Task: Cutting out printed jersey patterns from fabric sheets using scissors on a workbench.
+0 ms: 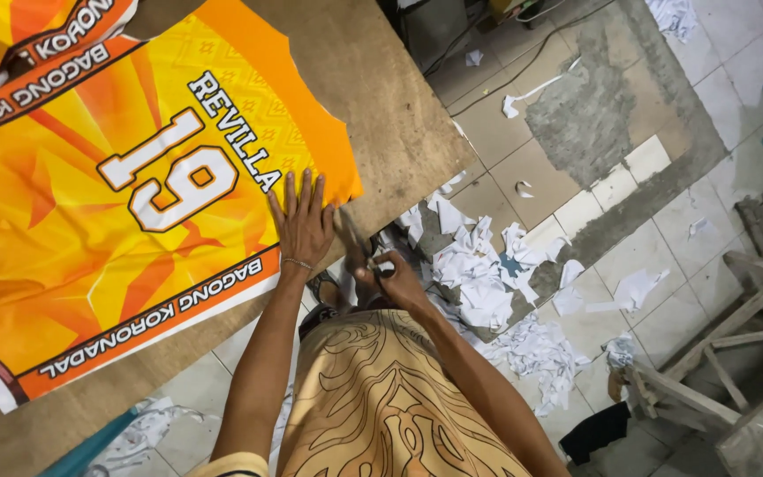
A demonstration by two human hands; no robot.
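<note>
A large orange and yellow printed sheet [90,221] with white lettering and a big number lies flat on a brown board table [373,97]. My left hand [304,221] presses flat on the sheet's lower right edge, fingers spread, a thin bracelet on the wrist. Just to its right, my right hand [390,278] is closed around the handles of a pair of scissors [353,243], whose blades point up toward the sheet's edge near the table rim.
White paper scraps [487,283] litter the tiled floor [664,265] to the right of the table. A wooden frame [735,344] stands at the lower right, cables run at the top. My patterned tan shirt [390,397] fills the lower middle.
</note>
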